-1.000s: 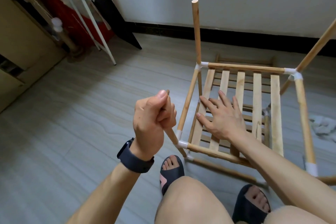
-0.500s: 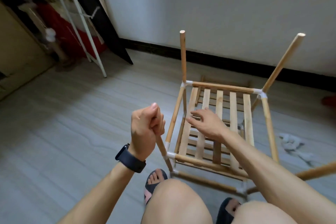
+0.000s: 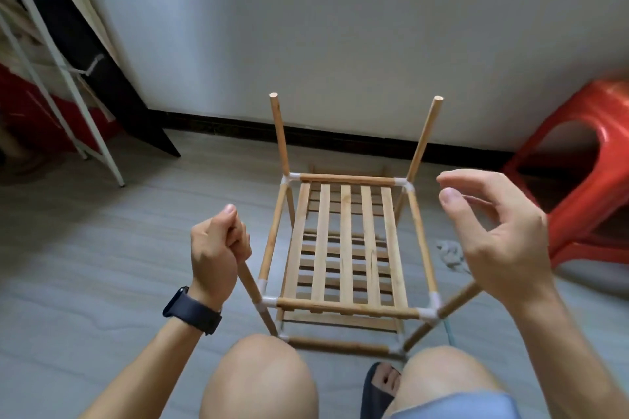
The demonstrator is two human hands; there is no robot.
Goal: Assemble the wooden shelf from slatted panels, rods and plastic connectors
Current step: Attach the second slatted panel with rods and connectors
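Observation:
A partly built wooden shelf stands on the floor in front of my knees. Its upper slatted panel (image 3: 345, 241) sits in a frame of rods joined by white plastic connectors (image 3: 269, 302), with a second slatted panel beneath. Two bare rods (image 3: 279, 133) rise from the far corners. My left hand (image 3: 218, 248) grips the top of the near-left upright rod (image 3: 250, 282). My right hand (image 3: 493, 231) hovers above the shelf's right side, fingers spread and loosely curved, holding nothing. The near-right rod (image 3: 456, 298) leans outward below it.
A red plastic stool (image 3: 585, 173) stands at the right by the wall. A white metal rack (image 3: 71, 85) and a dark leaning board (image 3: 112, 88) are at the left. Crumpled pale wrapping (image 3: 451, 257) lies on the grey floor right of the shelf.
My right hand lifted off the slatted panel and moved up to the right, now in the air. My view tilted up. The left hand kept its grip on the rod.

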